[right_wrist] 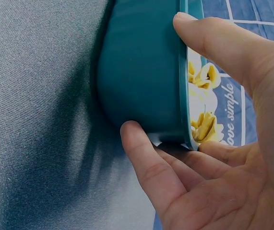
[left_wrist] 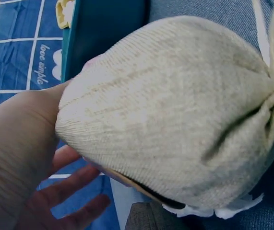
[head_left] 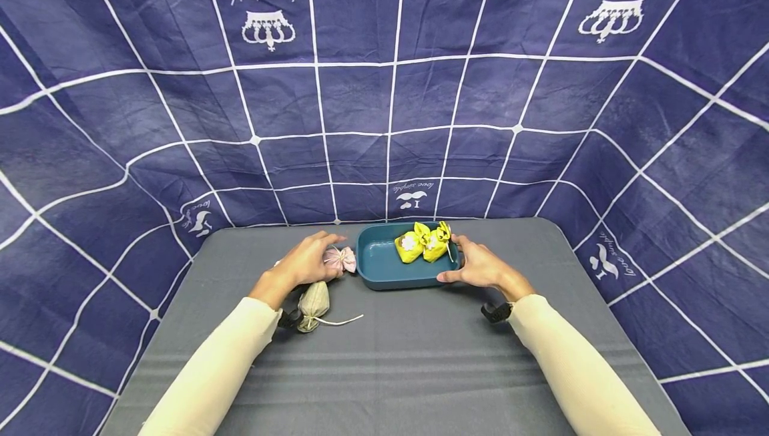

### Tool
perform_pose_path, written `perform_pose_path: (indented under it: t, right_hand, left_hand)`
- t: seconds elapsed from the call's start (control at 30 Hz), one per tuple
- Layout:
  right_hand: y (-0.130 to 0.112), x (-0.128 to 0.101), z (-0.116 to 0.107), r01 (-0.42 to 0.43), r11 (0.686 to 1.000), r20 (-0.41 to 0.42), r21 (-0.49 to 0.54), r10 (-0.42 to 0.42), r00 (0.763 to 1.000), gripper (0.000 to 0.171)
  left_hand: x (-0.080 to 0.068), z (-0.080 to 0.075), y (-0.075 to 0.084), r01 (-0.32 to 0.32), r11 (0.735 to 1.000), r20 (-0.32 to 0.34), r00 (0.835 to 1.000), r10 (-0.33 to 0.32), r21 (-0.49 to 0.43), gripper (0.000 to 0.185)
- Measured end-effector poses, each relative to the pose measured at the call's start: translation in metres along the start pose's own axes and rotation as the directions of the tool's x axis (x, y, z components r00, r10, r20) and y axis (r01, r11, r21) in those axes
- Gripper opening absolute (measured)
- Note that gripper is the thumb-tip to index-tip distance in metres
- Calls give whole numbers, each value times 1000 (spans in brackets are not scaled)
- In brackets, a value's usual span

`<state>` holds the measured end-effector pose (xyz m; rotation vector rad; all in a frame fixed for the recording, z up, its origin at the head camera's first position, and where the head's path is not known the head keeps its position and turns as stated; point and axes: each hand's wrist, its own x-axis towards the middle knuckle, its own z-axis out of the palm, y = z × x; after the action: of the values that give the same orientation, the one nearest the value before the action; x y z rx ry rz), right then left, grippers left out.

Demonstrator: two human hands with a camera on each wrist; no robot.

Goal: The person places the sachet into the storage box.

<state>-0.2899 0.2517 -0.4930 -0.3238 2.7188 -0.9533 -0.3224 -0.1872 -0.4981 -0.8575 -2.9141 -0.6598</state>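
Observation:
My left hand (head_left: 308, 261) arches over a pale pink drawstring pouch (head_left: 341, 260) beside the tray's left end, thumb and fingers apart on either side of it. The left wrist view shows several fingers spread; the thumb is hidden behind a beige pouch (left_wrist: 170, 110). That beige pouch, with a cord at its neck, lies under my left wrist. My right hand (head_left: 480, 264) holds the right end of a teal tray (head_left: 375, 282), thumb at the near rim and fingers round the end wall (right_wrist: 141, 72). Two yellow pouches (head_left: 410, 246) with white flowers sit inside, towards the right.
Grey cloth covers the table (head_left: 384, 362). Behind it and at both sides hangs a blue curtain (head_left: 360, 102) with white lines. A small pale thing (head_left: 277, 263) shows just left of my left hand, mostly hidden.

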Motion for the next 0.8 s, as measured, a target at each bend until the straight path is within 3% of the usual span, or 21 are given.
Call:
perform_pose_path:
  t: [0.43, 0.8]
  right_hand:
    - [-1, 0, 0, 6, 1000, -9, -11, -7, 1000, 119]
    - [0, 0, 0, 14, 1000, -7, -24, -14, 1000, 118]
  left_hand:
    - [5, 5, -8, -60, 998, 61, 996, 59, 15, 79]
    - [2, 1, -13, -64, 998, 29, 998, 64, 11, 71]
